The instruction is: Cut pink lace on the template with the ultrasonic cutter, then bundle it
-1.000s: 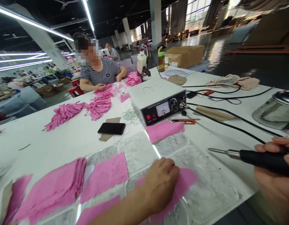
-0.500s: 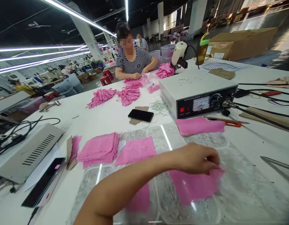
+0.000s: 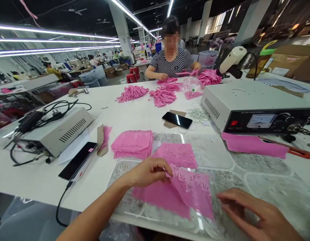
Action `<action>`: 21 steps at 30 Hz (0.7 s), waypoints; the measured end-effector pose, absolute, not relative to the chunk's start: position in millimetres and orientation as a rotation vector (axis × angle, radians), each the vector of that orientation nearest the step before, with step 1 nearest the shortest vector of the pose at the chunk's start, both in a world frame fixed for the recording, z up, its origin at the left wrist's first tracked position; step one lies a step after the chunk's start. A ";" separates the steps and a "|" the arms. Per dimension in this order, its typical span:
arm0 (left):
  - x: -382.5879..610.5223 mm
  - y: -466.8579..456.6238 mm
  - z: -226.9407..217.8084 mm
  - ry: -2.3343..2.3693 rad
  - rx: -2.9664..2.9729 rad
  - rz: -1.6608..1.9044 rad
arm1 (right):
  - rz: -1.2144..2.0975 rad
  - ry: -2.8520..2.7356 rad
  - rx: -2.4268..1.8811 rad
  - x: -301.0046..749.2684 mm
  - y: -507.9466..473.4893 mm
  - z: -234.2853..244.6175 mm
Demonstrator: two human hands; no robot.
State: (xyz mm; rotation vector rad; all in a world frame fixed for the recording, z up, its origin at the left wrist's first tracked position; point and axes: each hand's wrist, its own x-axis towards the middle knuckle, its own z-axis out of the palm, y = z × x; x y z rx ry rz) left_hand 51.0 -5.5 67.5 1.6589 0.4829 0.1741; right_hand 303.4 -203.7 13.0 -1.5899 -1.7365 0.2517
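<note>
My left hand (image 3: 148,171) pinches the corner of a pink lace square (image 3: 192,190) and lifts it off a second pink piece (image 3: 158,197) lying on the clear glass plate (image 3: 212,154). Fingers spread, my right hand (image 3: 255,214) rests flat on the plate just right of the lifted square and holds nothing. One more lace square (image 3: 176,154) lies behind them, beside a stack of pink lace squares (image 3: 132,144).
A white control box with a meter (image 3: 255,107) stands at the right, pink fabric (image 3: 254,145) in front of it. A second box with cables (image 3: 57,130) and a phone (image 3: 78,160) sit left. Another phone (image 3: 177,119) lies mid-table. A person in a striped shirt (image 3: 171,62) sorts pink strips (image 3: 132,93) opposite.
The view swung left. My left hand drew back toward me and lifted a lace square. The black-handled tool seen one second ago is gone from my right hand, which now lies flat and bare.
</note>
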 end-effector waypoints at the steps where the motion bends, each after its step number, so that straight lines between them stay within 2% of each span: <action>1: 46.9 -6.2 65.2 0.481 1.648 0.186 | 0.246 -1.854 -1.536 295.8 -196.2 15.8; 9: 32.4 -0.6 55.0 0.489 1.660 0.217 | 0.084 -2.124 -1.363 280.2 -182.0 4.6; 21: -35.2 -14.0 56.7 0.624 2.103 0.213 | 0.335 -2.232 -1.175 246.6 -160.6 2.1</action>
